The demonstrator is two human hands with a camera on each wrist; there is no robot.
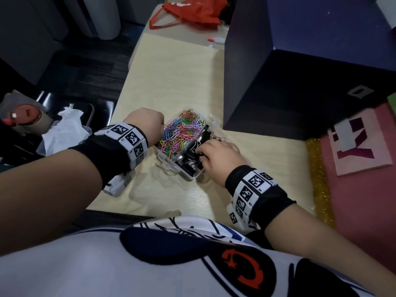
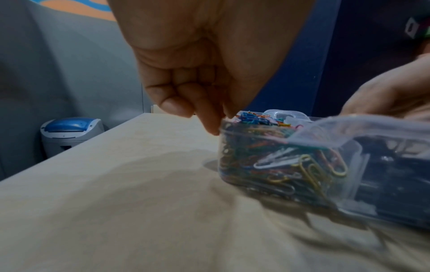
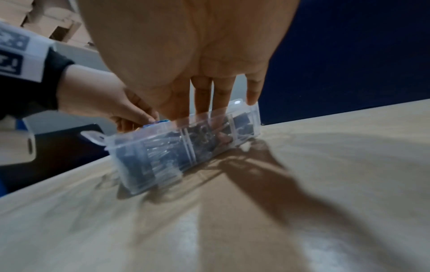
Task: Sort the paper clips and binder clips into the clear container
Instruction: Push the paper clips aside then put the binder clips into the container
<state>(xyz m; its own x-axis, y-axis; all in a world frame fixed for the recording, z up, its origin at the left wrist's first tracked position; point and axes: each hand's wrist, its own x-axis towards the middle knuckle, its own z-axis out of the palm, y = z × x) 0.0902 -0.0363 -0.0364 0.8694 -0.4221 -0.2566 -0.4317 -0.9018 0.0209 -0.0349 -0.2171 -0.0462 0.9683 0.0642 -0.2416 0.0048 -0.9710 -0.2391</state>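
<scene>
A clear container (image 1: 191, 179) lies on the pale table (image 1: 171, 71). Its left compartment holds several coloured paper clips (image 1: 182, 129), also seen through its wall (image 2: 279, 165) in the left wrist view. The right compartments hold black binder clips (image 1: 190, 166) (image 3: 202, 134). My left hand (image 1: 150, 123) (image 2: 197, 119) is at the container's left corner with its fingers curled. Its index fingertip touches the wall and nothing shows in its grasp. My right hand (image 1: 200, 151) (image 3: 209, 110) reaches down into the binder clip side, fingers fairly straight among the clips. Its little finger rests on the far rim.
A tall dark blue box (image 1: 300, 71) stands just behind and right of the container. A pink board (image 1: 360, 142) lies at the right and a red bag (image 1: 192, 11) at the table's far end. Crumpled tissue (image 1: 64, 129) sits off the left edge, and a grey-blue bin (image 2: 69, 132) stands below.
</scene>
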